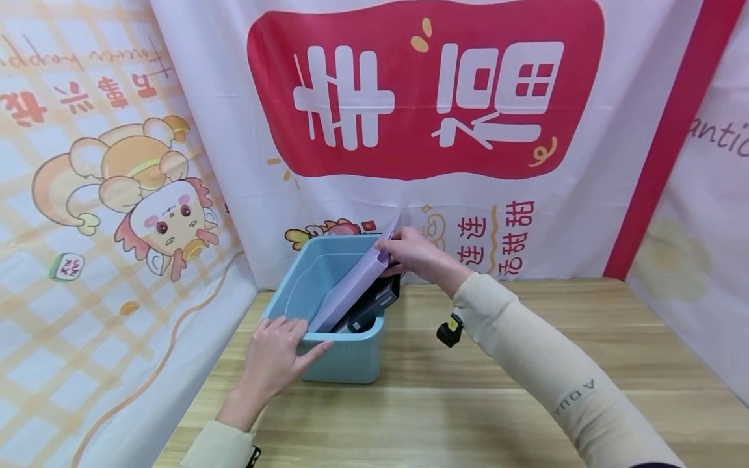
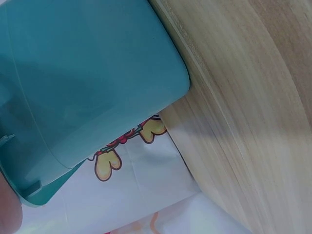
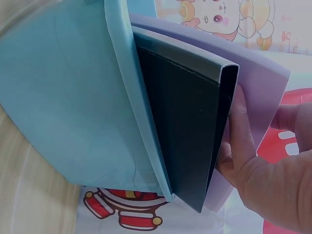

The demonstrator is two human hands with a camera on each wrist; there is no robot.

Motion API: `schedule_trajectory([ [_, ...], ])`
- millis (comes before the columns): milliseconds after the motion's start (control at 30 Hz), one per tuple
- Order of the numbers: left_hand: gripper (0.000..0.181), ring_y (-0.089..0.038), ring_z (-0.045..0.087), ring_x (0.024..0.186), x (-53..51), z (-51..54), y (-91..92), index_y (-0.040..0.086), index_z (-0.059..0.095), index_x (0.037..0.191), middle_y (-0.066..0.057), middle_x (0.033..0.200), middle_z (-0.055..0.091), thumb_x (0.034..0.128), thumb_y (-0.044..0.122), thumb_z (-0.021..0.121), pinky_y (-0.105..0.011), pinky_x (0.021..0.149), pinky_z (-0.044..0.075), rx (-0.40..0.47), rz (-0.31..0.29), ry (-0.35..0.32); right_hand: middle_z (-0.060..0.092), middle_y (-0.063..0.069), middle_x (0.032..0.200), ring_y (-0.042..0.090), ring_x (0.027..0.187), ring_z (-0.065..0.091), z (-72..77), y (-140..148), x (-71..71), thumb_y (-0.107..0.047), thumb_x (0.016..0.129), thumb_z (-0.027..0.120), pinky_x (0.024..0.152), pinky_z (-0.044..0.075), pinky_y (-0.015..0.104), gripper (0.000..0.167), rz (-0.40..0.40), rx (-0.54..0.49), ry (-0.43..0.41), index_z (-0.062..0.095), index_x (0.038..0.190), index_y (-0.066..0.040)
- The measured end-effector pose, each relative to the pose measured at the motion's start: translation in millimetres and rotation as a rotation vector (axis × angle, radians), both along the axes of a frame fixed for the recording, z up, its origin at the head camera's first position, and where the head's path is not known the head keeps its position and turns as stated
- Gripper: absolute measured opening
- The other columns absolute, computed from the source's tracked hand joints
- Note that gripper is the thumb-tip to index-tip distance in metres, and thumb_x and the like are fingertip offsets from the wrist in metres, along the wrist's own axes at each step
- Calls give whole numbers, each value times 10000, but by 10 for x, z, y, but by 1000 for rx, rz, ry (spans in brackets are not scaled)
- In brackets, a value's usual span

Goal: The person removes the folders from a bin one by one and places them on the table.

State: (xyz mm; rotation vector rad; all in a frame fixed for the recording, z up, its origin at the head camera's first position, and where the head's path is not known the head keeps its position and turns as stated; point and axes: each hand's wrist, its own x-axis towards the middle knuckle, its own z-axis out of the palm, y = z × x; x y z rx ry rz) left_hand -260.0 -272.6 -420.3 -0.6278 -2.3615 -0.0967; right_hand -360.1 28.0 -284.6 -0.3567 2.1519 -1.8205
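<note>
A light blue plastic bin [image 1: 345, 361] stands on the table, tilted items inside it. My left hand [image 1: 275, 354] grips its near left rim, fingers over the edge and thumb along the outside; only a bit of that hand [image 2: 9, 209] shows in the left wrist view. With my right hand [image 1: 418, 253] I pinch the upper end of a flat lilac paper box [image 1: 351, 286], which leans out of the bin. In the right wrist view, my fingers pass between the lilac box [image 3: 263, 83] and a flat black box [image 3: 180, 107] beside it, thumb on the far side.
The wood-grain table [image 1: 468, 403] extends to the right of the bin. Behind it hangs a white cloth [image 1: 216, 110] with a red printed panel, and a patterned cloth [image 1: 88, 292] runs along the left. A black wrist device [image 1: 449, 330] hangs beneath the right sleeve.
</note>
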Motion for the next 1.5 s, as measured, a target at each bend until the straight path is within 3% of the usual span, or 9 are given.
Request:
schedule_trajectory([
  [233, 534, -165, 465, 656, -7, 18, 10, 219, 444, 721, 59, 713, 572, 896, 689, 629, -383, 675, 410, -5, 6, -4, 518, 273, 1400, 379, 1170, 624, 12, 35, -13, -130, 1036, 556, 783, 606, 413, 408, 28, 26, 32, 483, 1392, 56],
  [600, 525, -152, 444, 651, -18, -4, -2, 217, 454, 720, 54, 737, 610, 885, 673, 657, -357, 662, 378, 8, 1, -8, 604, 215, 1275, 358, 1100, 676, -3, 16, -29, -117, 1030, 578, 739, 611, 405, 345, 5, 75, 61, 553, 1333, 45],
  [1000, 531, -161, 465, 654, -22, -5, -9, 219, 449, 712, 39, 757, 637, 886, 678, 649, -356, 660, 383, 1, 1, -3, 602, 262, 1268, 352, 1032, 707, 12, -15, -15, -79, 1031, 547, 698, 612, 384, 343, -30, 151, 96, 531, 1336, 77],
  [1500, 553, -153, 409, 617, -8, -6, -13, 193, 447, 697, 58, 685, 544, 891, 669, 651, -345, 623, 358, 8, -16, 6, 601, 261, 1258, 346, 984, 725, 37, -32, 22, -46, 1020, 544, 688, 611, 373, 344, -34, 191, 105, 523, 1340, 76],
])
